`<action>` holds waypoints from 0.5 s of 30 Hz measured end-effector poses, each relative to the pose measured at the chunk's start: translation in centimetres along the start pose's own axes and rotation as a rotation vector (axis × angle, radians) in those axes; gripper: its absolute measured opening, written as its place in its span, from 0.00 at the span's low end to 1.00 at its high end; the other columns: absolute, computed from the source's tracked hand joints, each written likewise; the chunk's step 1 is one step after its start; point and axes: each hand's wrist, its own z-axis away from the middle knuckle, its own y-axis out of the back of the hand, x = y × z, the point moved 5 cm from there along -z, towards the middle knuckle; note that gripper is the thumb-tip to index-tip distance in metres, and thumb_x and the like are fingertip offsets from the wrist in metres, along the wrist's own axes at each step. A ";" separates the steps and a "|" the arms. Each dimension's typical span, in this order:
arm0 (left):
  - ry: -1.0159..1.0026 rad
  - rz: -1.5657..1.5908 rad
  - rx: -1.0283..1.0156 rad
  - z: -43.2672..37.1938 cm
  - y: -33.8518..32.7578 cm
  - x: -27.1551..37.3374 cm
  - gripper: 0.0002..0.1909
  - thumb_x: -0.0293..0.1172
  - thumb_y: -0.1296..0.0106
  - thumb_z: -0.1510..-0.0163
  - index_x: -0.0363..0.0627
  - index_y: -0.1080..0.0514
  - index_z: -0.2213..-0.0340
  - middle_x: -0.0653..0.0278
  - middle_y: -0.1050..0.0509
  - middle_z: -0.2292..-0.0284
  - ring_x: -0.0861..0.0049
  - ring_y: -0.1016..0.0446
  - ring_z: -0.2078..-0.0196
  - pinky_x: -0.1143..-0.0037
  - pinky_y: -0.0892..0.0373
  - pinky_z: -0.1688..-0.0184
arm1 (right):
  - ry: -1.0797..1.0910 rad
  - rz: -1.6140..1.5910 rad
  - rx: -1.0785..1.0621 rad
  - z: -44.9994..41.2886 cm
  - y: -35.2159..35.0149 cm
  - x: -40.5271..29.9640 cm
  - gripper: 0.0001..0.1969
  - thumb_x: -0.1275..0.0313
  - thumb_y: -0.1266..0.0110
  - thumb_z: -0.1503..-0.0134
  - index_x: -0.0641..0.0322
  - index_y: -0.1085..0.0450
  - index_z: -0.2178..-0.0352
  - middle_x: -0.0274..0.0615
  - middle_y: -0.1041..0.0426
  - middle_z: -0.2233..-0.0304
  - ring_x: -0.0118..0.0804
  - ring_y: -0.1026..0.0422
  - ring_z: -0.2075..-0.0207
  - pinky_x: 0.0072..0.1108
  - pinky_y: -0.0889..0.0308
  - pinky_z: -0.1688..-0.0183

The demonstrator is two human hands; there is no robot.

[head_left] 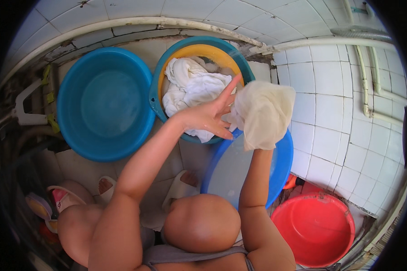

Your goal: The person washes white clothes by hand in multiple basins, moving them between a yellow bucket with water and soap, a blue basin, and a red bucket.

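Observation:
My left hand (210, 115) is spread, fingers apart, above the edge of a teal basin (155, 89). Its fingertips are close to a thin cream cloth (266, 111); whether they touch it I cannot tell. That cloth covers my right hand completely, and only the right forearm (256, 183) shows below it. An orange-yellow basin (196, 50) sits inside the teal one, holding wet white cloth (193, 84) and some suds. Beneath the cream cloth stands a tilted-looking blue basin (285, 162), with pale, cloudy liquid (227, 169) in it.
A large blue tub (105, 105) stands at the left, with a red basin (312, 230) at lower right. White pipes (132, 22) run along the tiled walls (329, 74). My knees and slippers (176, 188) are close below the basins. Spare slippers (39, 206) lie at lower left.

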 end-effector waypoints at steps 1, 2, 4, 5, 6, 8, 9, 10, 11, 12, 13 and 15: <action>0.001 0.003 -0.005 -0.3 -0.2 -0.9 0.57 0.26 0.42 0.72 0.46 0.75 0.51 0.59 0.64 0.49 0.70 0.59 0.48 0.75 0.48 0.52 | -0.001 0.004 0.004 -0.1 0.6 0.6 0.20 0.68 0.56 0.54 0.65 0.45 0.59 0.43 0.40 0.59 0.33 0.40 0.58 0.23 0.42 0.58; -0.019 -0.206 0.093 -0.7 -0.1 -1.6 0.56 0.29 0.42 0.71 0.44 0.75 0.51 0.58 0.63 0.49 0.70 0.60 0.47 0.75 0.48 0.52 | 0.186 0.350 -0.036 -0.3 1.1 1.0 0.20 0.69 0.56 0.55 0.65 0.45 0.59 0.42 0.40 0.59 0.34 0.40 0.58 0.24 0.43 0.58; -0.179 -0.330 0.269 -1.1 -0.1 -2.0 0.51 0.34 0.42 0.68 0.40 0.68 0.52 0.59 0.56 0.52 0.71 0.55 0.49 0.76 0.47 0.53 | 0.266 0.421 0.163 -0.5 0.2 0.8 0.18 0.69 0.52 0.58 0.66 0.40 0.64 0.43 0.37 0.63 0.37 0.37 0.62 0.24 0.41 0.61; -0.249 -0.396 0.362 -1.3 -0.2 -2.2 0.49 0.36 0.42 0.67 0.37 0.64 0.52 0.59 0.52 0.53 0.72 0.52 0.50 0.76 0.46 0.53 | 0.298 0.463 0.268 -0.4 -0.2 0.6 0.18 0.68 0.50 0.60 0.66 0.38 0.66 0.43 0.35 0.65 0.39 0.36 0.63 0.24 0.41 0.62; -0.172 -0.037 0.495 -1.1 -0.4 -1.4 0.41 0.33 0.43 0.66 0.37 0.55 0.54 0.61 0.44 0.57 0.74 0.46 0.54 0.77 0.44 0.55 | 0.251 0.444 0.357 0.2 -0.8 -0.5 0.17 0.69 0.49 0.61 0.66 0.38 0.67 0.44 0.35 0.67 0.39 0.35 0.65 0.23 0.41 0.63; 0.042 0.274 0.670 -0.6 -0.3 -1.4 0.24 0.37 0.50 0.58 0.38 0.41 0.61 0.63 0.34 0.66 0.77 0.35 0.63 0.78 0.38 0.61 | 0.339 0.425 0.478 1.4 -2.8 -3.0 0.14 0.73 0.50 0.63 0.67 0.38 0.71 0.43 0.35 0.74 0.37 0.35 0.73 0.21 0.40 0.68; 0.036 0.273 0.672 -0.6 0.4 -1.6 0.24 0.37 0.50 0.58 0.38 0.41 0.61 0.63 0.34 0.66 0.77 0.35 0.63 0.78 0.38 0.61 | 0.344 0.423 0.474 1.9 -3.3 -3.3 0.14 0.73 0.50 0.63 0.67 0.38 0.71 0.43 0.35 0.74 0.37 0.35 0.73 0.21 0.40 0.68; 0.031 0.452 0.650 -0.8 1.4 -2.7 0.20 0.37 0.50 0.59 0.39 0.38 0.65 0.63 0.33 0.69 0.79 0.35 0.66 0.78 0.37 0.65 | 0.476 0.494 0.350 2.3 -4.3 -4.0 0.12 0.74 0.50 0.65 0.66 0.37 0.74 0.41 0.37 0.77 0.35 0.36 0.76 0.21 0.41 0.72; 0.027 0.632 0.623 -1.2 2.1 -3.6 0.16 0.36 0.50 0.59 0.41 0.35 0.69 0.64 0.32 0.72 0.81 0.34 0.70 0.79 0.36 0.69 | 0.606 0.563 0.222 2.6 -5.3 -4.4 0.11 0.75 0.50 0.68 0.64 0.36 0.77 0.39 0.38 0.80 0.34 0.38 0.79 0.20 0.41 0.76; 0.002 0.635 0.576 -2.2 2.1 -3.6 0.10 0.36 0.58 0.54 0.43 0.35 0.70 0.66 0.33 0.74 0.82 0.34 0.73 0.80 0.36 0.71 | 0.608 0.577 0.226 2.5 -5.3 -4.7 0.11 0.75 0.50 0.68 0.64 0.36 0.77 0.39 0.38 0.80 0.34 0.38 0.79 0.20 0.41 0.76; -0.003 0.632 0.586 -2.1 3.5 -4.4 0.10 0.36 0.58 0.54 0.43 0.35 0.70 0.66 0.33 0.74 0.82 0.34 0.73 0.80 0.36 0.71 | 0.753 0.699 0.049 2.6 -7.1 -5.2 0.10 0.74 0.51 0.71 0.60 0.36 0.80 0.36 0.40 0.82 0.33 0.40 0.81 0.20 0.44 0.80; -0.004 0.582 0.138 -2.8 4.0 -5.4 0.09 0.35 0.65 0.51 0.46 0.36 0.71 0.68 0.34 0.75 0.82 0.35 0.75 0.80 0.36 0.72 | 0.897 0.819 -0.136 2.7 -8.6 -5.2 0.09 0.73 0.52 0.74 0.55 0.35 0.83 0.34 0.42 0.85 0.32 0.42 0.84 0.19 0.47 0.83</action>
